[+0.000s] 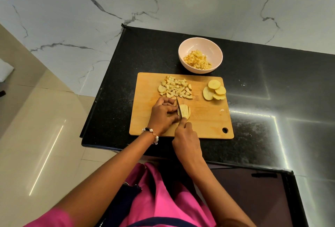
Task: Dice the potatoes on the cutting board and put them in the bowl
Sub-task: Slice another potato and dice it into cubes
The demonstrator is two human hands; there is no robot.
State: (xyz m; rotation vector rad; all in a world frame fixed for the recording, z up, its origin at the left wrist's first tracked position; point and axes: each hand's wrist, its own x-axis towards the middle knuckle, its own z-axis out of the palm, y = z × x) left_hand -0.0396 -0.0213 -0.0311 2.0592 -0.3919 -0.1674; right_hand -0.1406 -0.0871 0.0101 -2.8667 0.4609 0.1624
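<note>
nearest to us, our right hand [184, 136] is wrapped around the handle of the knife [178, 108], forefinger stretched toward the blade, which stands edge-down in the potato slices [184, 111] stacked at the middle of the cutting board [204, 118]. our left hand [164, 113] sits just left of the blade, fingers curled and pressing the stack down, knuckles close against the steel.

that closeness is the main risk, we judge: if the slices slide under pressure or the blade wanders left, it meets our fingers rather than potato. the stack looks already cut into strips, so the pieces may splay apart and leave our left hand little to hold, which makes a slip more likely. uneven cuts would follow too.

farther along the board, the heap of diced potato [175, 89] lies touching the far edge of our left hand; a careless sweep of the knife could scatter cubes off the board's left side onto the black bench [262, 91]. to the right, four round slices [214, 90] overlap near the board's right edge, not yet diced, and a nudge might push them off.

beyond the board, the pale bowl [183, 52] stands on the bench holding a first batch of dice. carrying the heap across that gap, we may drop pieces between board and bowl.
</note>
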